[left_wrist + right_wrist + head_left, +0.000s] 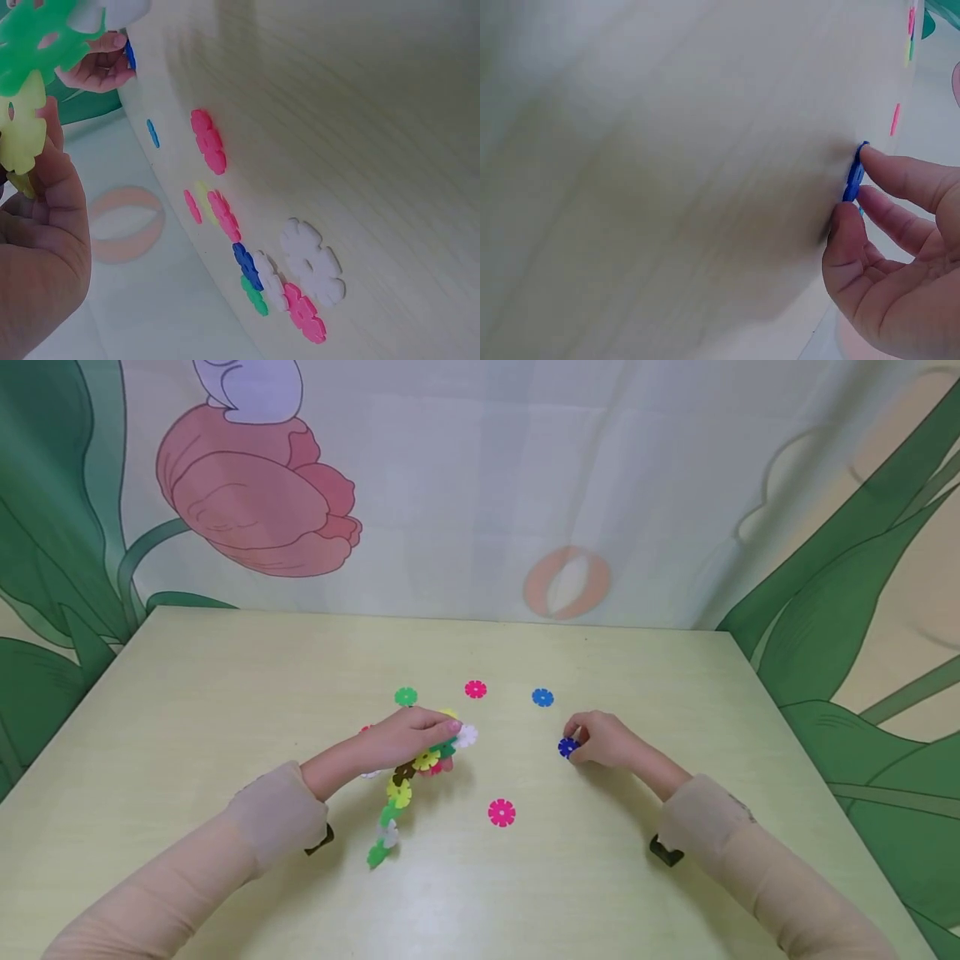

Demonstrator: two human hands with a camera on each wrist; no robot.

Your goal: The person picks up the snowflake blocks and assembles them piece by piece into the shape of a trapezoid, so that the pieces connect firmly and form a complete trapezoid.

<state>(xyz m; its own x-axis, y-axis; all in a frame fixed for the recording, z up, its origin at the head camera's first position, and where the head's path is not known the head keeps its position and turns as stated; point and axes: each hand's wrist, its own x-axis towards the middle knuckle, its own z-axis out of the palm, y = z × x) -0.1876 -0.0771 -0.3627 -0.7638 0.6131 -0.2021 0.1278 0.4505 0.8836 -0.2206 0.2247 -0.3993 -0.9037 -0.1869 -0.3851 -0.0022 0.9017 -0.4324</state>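
Right hand (609,742): grip pinched dark-blue disc (567,748) by its rim | left hand (405,737): grip held disc chain (400,793) | disc seemed light, stiff — edges suited fingertips

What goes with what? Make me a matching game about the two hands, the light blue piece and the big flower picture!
Column one:
1. Left hand
2. Right hand
3. Light blue piece
4. Big flower picture

Column two:
A. on the cloth behind the table
B. holds a chain of joined pieces
C. lies on the table, untouched
D. pinches a dark blue piece

Right pairs: 1-B, 2-D, 3-C, 4-A.
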